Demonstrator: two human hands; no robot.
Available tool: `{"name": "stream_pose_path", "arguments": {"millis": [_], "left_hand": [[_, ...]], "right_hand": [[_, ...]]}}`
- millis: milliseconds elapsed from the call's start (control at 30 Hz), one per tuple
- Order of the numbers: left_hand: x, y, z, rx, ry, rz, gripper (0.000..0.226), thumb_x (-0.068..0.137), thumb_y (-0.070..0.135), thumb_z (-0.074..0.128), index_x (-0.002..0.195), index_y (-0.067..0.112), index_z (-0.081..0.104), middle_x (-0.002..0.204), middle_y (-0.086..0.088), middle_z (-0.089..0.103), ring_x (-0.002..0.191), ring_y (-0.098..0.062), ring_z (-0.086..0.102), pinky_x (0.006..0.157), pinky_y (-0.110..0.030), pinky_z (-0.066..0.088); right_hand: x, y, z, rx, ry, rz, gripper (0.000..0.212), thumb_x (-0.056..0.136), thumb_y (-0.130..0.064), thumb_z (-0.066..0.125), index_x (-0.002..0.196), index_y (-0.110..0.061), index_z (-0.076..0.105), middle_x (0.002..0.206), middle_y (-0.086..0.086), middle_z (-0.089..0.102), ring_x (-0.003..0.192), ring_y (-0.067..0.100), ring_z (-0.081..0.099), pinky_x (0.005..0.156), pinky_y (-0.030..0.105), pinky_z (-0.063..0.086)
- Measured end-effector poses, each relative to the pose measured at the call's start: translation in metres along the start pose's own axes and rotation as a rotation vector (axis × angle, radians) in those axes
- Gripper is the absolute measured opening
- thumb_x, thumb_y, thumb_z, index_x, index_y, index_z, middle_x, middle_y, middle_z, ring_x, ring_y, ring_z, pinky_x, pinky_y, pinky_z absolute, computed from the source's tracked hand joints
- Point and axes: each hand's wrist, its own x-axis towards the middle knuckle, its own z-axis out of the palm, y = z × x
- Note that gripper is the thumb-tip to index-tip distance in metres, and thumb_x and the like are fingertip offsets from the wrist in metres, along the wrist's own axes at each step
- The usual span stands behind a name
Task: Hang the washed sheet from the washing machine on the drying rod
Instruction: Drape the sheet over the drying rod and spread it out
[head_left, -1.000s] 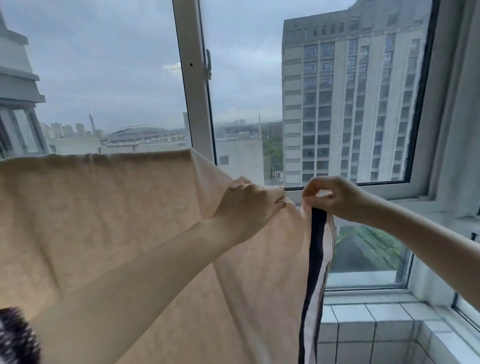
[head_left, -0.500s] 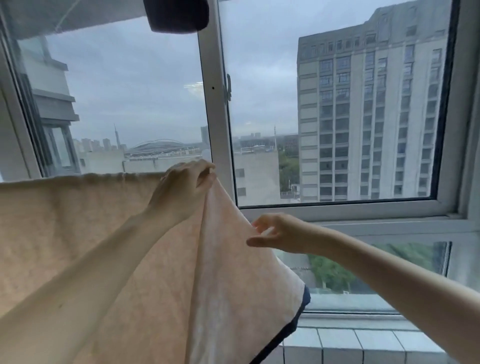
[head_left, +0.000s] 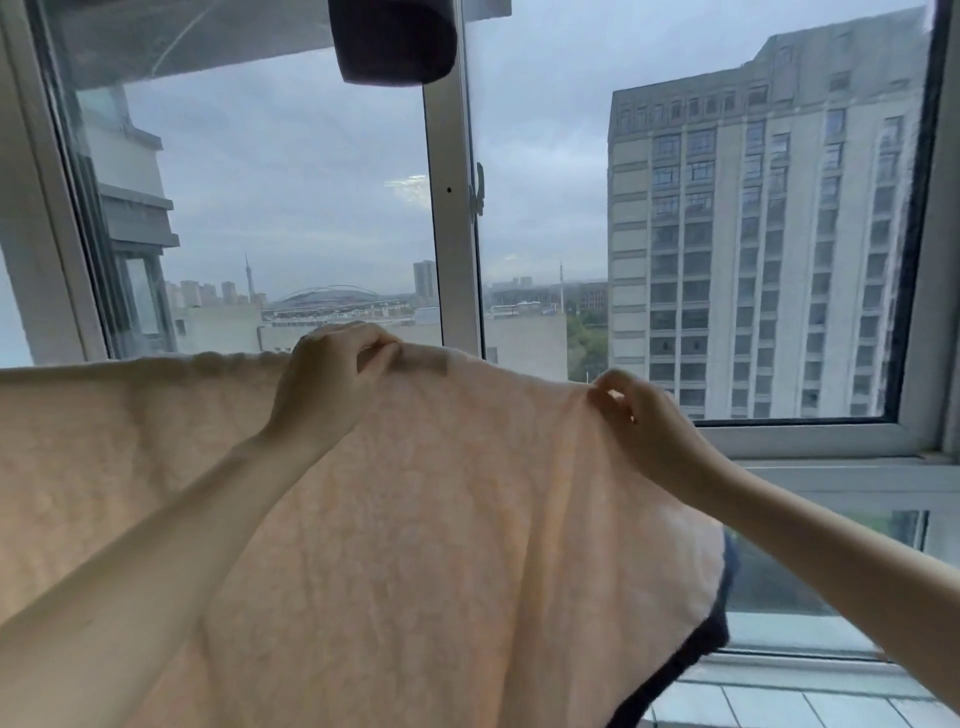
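Beyond the window frame (head_left: 451, 260) a grey sky, a tall pale building (head_left: 753, 234) and a distant skyline fill the glass, and a dark object (head_left: 395, 41) hangs at the top edge of the view, too cropped to name. Across the lower half stretches the sheet (head_left: 441, 519), a peach cloth with a dark border (head_left: 696, 654) showing at its lower right corner. Its top edge runs level from the left side to the left hand (head_left: 332, 384), as if draped over a rod, though the rod itself is hidden under the cloth. The left hand grips that top edge, fingers curled over the fold. The right hand (head_left: 636, 421) pinches the cloth further to the right, where the edge slopes down and away from the level line. The step in hand looks like spreading the sheet along the rod: the left part hangs flat, the right part is bunched and sagging. The next move probably calls for the right hand to lift its pinched section up and outward to the right, level with the rest, while the left hand keeps the hung portion from sliding. Wet cloth is heavy, so an uneven pull could drag it off.
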Motion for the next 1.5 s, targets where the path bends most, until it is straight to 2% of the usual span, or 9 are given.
{"name": "stream_pose_path", "arguments": {"millis": [100, 300, 467, 600, 733, 833, 1067, 1300, 1500], "left_hand": [[-0.009, 0.009, 0.008, -0.066, 0.059, 0.068, 0.007, 0.086, 0.010, 0.065, 0.085, 0.015, 0.070, 0.081, 0.004, 0.067, 0.082, -0.018, 0.061, 0.077, -0.038, 0.051], [-0.024, 0.012, 0.010, -0.145, 0.110, 0.150, 0.007, 0.087, 0.008, 0.065, 0.091, 0.009, 0.071, 0.085, 0.000, 0.067, 0.088, -0.018, 0.061, 0.077, -0.040, 0.052], [-0.029, -0.009, 0.004, -0.038, 0.024, 0.144, 0.028, 0.085, 0.005, 0.066, 0.112, 0.011, 0.068, 0.111, -0.002, 0.068, 0.106, -0.020, 0.061, 0.095, -0.037, 0.048], [-0.041, -0.041, -0.008, 0.104, -0.034, 0.055, 0.048, 0.081, 0.004, 0.066, 0.127, 0.015, 0.058, 0.130, -0.003, 0.059, 0.123, -0.024, 0.052, 0.102, -0.045, 0.041], [-0.051, -0.078, -0.026, 0.235, 0.017, -0.154, 0.051, 0.081, 0.014, 0.069, 0.130, 0.016, 0.055, 0.134, -0.006, 0.055, 0.122, -0.028, 0.048, 0.102, -0.041, 0.038], [-0.057, -0.100, -0.034, 0.258, 0.081, -0.366, 0.055, 0.082, 0.026, 0.071, 0.132, 0.015, 0.051, 0.136, -0.007, 0.050, 0.122, -0.028, 0.046, 0.099, -0.038, 0.037], [-0.063, -0.104, -0.024, -0.062, 0.093, -0.876, 0.104, 0.075, 0.061, 0.066, 0.149, 0.007, 0.016, 0.153, -0.010, 0.029, 0.137, -0.028, 0.034, 0.109, -0.038, 0.033], [-0.042, -0.072, 0.005, -0.351, 0.241, -1.017, 0.091, 0.077, 0.061, 0.064, 0.146, 0.011, 0.033, 0.147, -0.004, 0.041, 0.132, -0.026, 0.041, 0.102, -0.032, 0.032], [-0.036, -0.057, 0.006, -0.674, 0.444, -1.141, 0.033, 0.088, 0.046, 0.057, 0.105, 0.020, 0.066, 0.107, 0.006, 0.068, 0.105, -0.019, 0.060, 0.095, -0.049, 0.038]], "right_hand": [[-0.002, 0.013, -0.021, -0.084, 0.015, -0.063, 0.011, 0.094, -0.022, 0.056, 0.086, -0.017, 0.063, 0.076, -0.006, 0.062, 0.072, 0.009, 0.060, 0.065, 0.024, 0.047], [-0.019, 0.015, -0.016, -0.056, -0.578, 0.082, 0.051, 0.086, -0.055, 0.044, 0.062, -0.012, 0.057, 0.059, -0.008, 0.053, 0.053, 0.005, 0.048, 0.058, 0.026, 0.044], [0.002, -0.038, 0.008, 0.094, -0.463, -0.014, 0.025, 0.097, -0.032, 0.043, 0.095, -0.022, 0.065, 0.087, -0.006, 0.068, 0.080, 0.008, 0.066, 0.081, 0.033, 0.056], [0.034, -0.076, 0.033, 0.114, -0.291, -0.086, 0.029, 0.098, -0.025, 0.047, 0.122, -0.013, 0.058, 0.108, -0.002, 0.065, 0.094, 0.012, 0.063, 0.088, 0.034, 0.053], [0.057, -0.110, 0.066, 0.011, -0.153, -0.218, 0.036, 0.096, -0.031, 0.053, 0.129, -0.015, 0.053, 0.121, 0.001, 0.060, 0.100, 0.011, 0.057, 0.082, 0.026, 0.044], [0.060, -0.134, 0.090, -0.207, -0.101, -0.453, 0.041, 0.095, -0.039, 0.051, 0.130, -0.016, 0.051, 0.124, 0.004, 0.057, 0.107, 0.017, 0.056, 0.086, 0.034, 0.048], [0.066, -0.148, 0.119, -0.484, -0.018, -0.586, 0.025, 0.096, -0.026, 0.049, 0.113, -0.011, 0.058, 0.110, 0.010, 0.059, 0.095, 0.033, 0.061, 0.079, 0.039, 0.045], [0.092, -0.150, 0.097, -0.369, -0.212, -0.482, 0.010, 0.084, -0.024, 0.063, 0.089, -0.015, 0.064, 0.083, 0.006, 0.062, 0.071, 0.028, 0.058, 0.053, 0.027, 0.039], [0.103, -0.134, 0.098, -0.114, -0.335, -0.462, 0.013, 0.078, -0.028, 0.071, 0.086, -0.019, 0.066, 0.089, 0.003, 0.066, 0.080, 0.023, 0.061, 0.071, 0.040, 0.055]]}}
